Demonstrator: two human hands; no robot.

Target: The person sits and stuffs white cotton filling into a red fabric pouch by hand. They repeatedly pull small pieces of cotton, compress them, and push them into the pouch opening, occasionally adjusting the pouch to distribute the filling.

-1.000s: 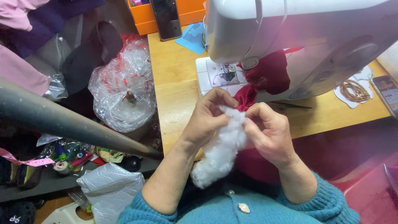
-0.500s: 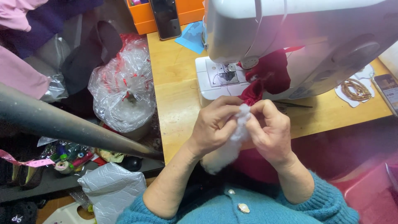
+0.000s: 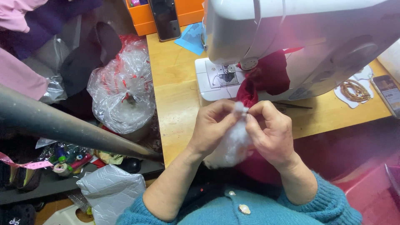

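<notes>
My left hand (image 3: 213, 127) and my right hand (image 3: 273, 132) meet over the front edge of a wooden table (image 3: 175, 87), fingertips pinched together on a wad of white stuffing (image 3: 231, 146). The fluffy wad hangs down between both palms. Just above the fingers a dark red fabric piece (image 3: 266, 79) trails from under a white sewing machine (image 3: 291, 37). Its lower end touches the stuffing at my fingertips. My sleeves are teal knit.
A clear plastic bag (image 3: 123, 89) with red markings bulges left of the table. An orange box (image 3: 143, 21) and a dark phone (image 3: 165, 18) stand at the back. Beads (image 3: 353, 89) and another phone (image 3: 388, 92) lie right. A grey pole (image 3: 62, 125) crosses the left side.
Both hands have drawn closer and lifted slightly toward the red fabric. The white stuffing is bunched tighter between the fingers, with less of it hanging loose.
</notes>
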